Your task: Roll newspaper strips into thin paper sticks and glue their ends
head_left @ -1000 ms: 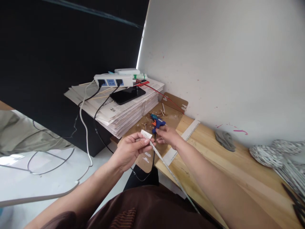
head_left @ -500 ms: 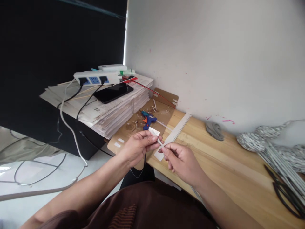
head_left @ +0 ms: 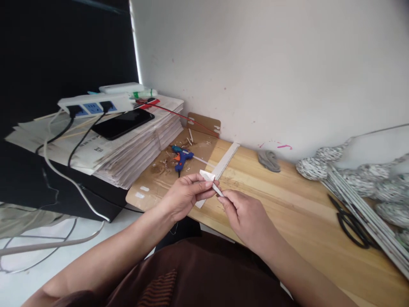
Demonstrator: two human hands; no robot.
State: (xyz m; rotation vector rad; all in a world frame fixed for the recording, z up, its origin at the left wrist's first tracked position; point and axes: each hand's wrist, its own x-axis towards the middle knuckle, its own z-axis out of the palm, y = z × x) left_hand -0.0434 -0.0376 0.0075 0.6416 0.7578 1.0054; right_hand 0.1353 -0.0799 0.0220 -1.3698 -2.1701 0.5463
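A thin rolled strip of white paper is stretched between my two hands, with a flat, unrolled end sticking up at the left. My left hand pinches it near that flat end, thumb on top. At the lower right end, my right hand grips the roll between thumb and fingers. Just beyond my hands, a blue glue gun with an orange trigger lies on a brown board. Partly hidden behind my left hand is a long flat white strip on the wooden table.
A tall stack of paper at the left bears a power strip and a black phone. Black scissors, rolled paper sticks and woven paper shapes lie at the right. A grey cloth is near the wall.
The camera view has turned right, so the surroundings sit further left. My right hand has slid slightly away from my left, and more of the rolled paper shows between them.
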